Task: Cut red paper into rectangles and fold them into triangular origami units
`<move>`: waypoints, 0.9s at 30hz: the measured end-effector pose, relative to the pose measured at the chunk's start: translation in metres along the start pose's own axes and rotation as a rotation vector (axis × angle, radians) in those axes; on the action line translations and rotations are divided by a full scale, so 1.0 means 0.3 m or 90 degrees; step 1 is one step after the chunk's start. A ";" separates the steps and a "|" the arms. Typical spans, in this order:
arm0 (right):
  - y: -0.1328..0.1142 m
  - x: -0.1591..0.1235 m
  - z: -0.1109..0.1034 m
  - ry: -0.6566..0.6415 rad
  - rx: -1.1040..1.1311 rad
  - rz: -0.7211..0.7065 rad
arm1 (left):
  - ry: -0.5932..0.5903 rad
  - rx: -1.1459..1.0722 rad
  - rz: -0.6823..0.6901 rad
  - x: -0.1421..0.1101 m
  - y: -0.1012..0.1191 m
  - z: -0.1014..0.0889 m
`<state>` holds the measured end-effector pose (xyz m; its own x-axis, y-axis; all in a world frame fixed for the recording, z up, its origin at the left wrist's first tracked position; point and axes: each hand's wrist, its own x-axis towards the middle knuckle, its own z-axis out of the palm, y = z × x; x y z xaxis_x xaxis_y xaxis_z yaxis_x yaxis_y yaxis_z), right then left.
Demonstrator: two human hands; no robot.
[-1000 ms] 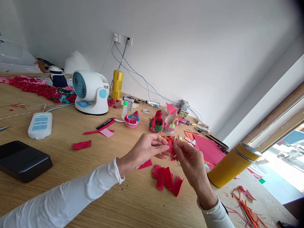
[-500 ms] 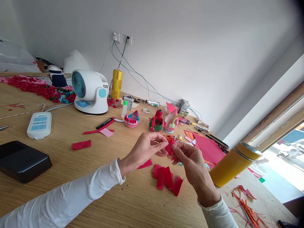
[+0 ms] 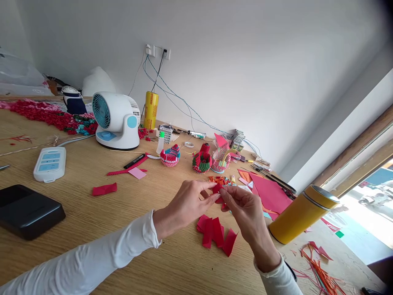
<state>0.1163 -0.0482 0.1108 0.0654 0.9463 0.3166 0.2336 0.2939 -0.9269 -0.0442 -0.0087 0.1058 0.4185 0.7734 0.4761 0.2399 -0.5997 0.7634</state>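
Two bare hands are holding a small red paper piece (image 3: 216, 189) above a wooden table (image 3: 184, 268)

The left hand (image 3: 188, 201) is pinching the red paper piece between thumb and forefinger, and the right hand (image 3: 247, 209) is pinching it from the other side, the fingertips almost meeting around it; loose red papers (image 3: 208, 232) are lying in a small pile below, a yellow flask (image 3: 301, 215) is standing to the right, and a red-and-green basket (image 3: 202, 162) is sitting farther back
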 end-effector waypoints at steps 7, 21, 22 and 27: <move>0.015 -0.005 0.001 0.012 -0.084 -0.042 | -0.047 -0.101 -0.059 0.005 -0.014 -0.003; 0.010 -0.010 0.004 0.040 -0.247 -0.119 | -0.099 -0.187 -0.105 0.008 -0.016 -0.007; 0.008 -0.011 0.007 0.038 -0.260 -0.125 | -0.092 -0.172 -0.102 0.006 -0.014 -0.003; -0.005 -0.022 0.025 0.032 -0.309 -0.161 | -0.028 -0.049 -0.048 -0.002 -0.010 0.022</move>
<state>0.1080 -0.0540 0.1087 -0.0066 0.8433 0.5375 0.6678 0.4038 -0.6253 -0.0392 -0.0086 0.1004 0.4407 0.8049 0.3974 0.2044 -0.5211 0.8287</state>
